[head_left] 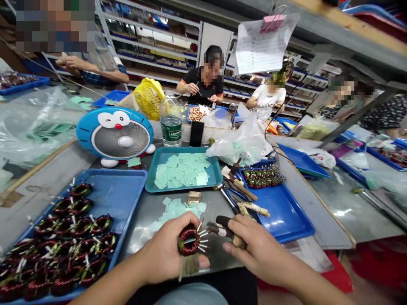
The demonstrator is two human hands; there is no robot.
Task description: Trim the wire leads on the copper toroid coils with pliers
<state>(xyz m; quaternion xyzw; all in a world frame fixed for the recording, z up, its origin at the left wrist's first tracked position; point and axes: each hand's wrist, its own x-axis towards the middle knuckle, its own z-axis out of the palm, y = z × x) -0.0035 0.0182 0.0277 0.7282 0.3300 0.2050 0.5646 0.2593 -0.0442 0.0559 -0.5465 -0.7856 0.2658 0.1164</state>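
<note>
In my left hand (163, 252) is a ring-shaped wire coil (188, 245), wound in dark red wire, with several pale-tipped leads fanning out to the right. A pale strip crosses the hole of the coil. My right hand (254, 243) is wrapped round a pair of pliers (222, 226) with dark handles. Their jaws point left at the leads; whether they touch one I cannot tell. Below the coil, a tan, blurred piece (189, 266) shows by my left fingers. Green paper slips (178, 208) and a small wooden block (193, 197) lie just beyond my hands.
To the left, a blue tray (129, 186) carries many similar coils. A teal tray (149, 180) of green slips is ahead, behind it a blue fan (85, 131), bottle (171, 129) and phone (196, 133). Tools (243, 188) lie beside the right blue tray (286, 216). Several people sit opposite.
</note>
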